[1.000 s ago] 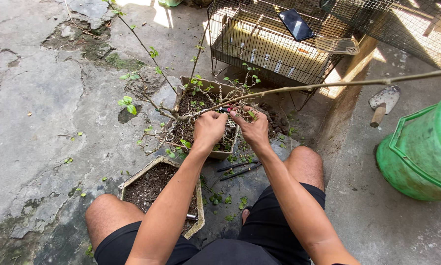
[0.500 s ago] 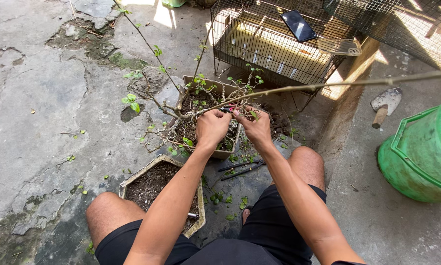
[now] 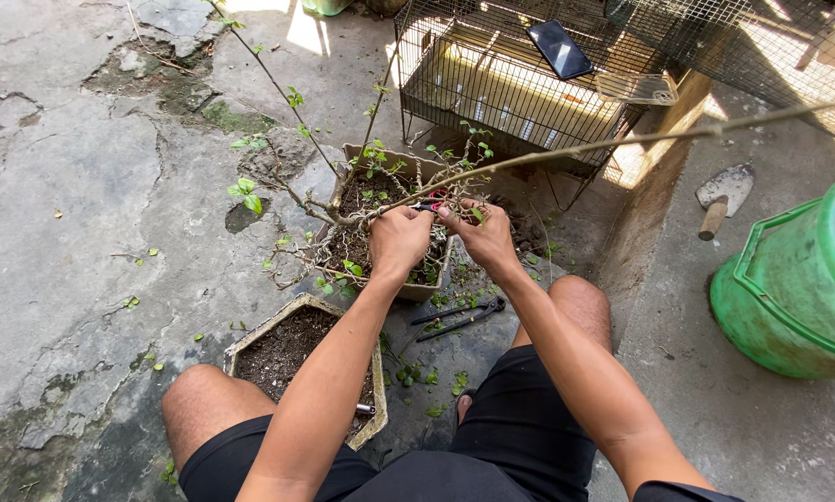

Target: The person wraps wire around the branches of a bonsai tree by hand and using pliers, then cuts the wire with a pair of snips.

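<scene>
A small wired tree grows in a tan pot [image 3: 419, 291] of dark soil, its long bare branch [image 3: 622, 141] reaching far right. My left hand [image 3: 397, 240] is closed around the wired stem at the base of that branch. My right hand [image 3: 482, 234] pinches the same branch just beside it, and the two hands almost touch. A small red-and-black tool [image 3: 427, 202] shows between my fingertips; I cannot tell which hand holds it.
A second pot [image 3: 250, 336] filled with soil sits by my left knee. Dark pliers [image 3: 459, 316] lie on the concrete between my legs. Behind the tree stands a wire cage [image 3: 492, 93] with a phone [image 3: 559, 48] on top. At right are a trowel [image 3: 719, 197] and a green bucket [image 3: 789, 288].
Both hands stay at the same spot on the stem, with only small finger movements. The view has shifted slightly.
</scene>
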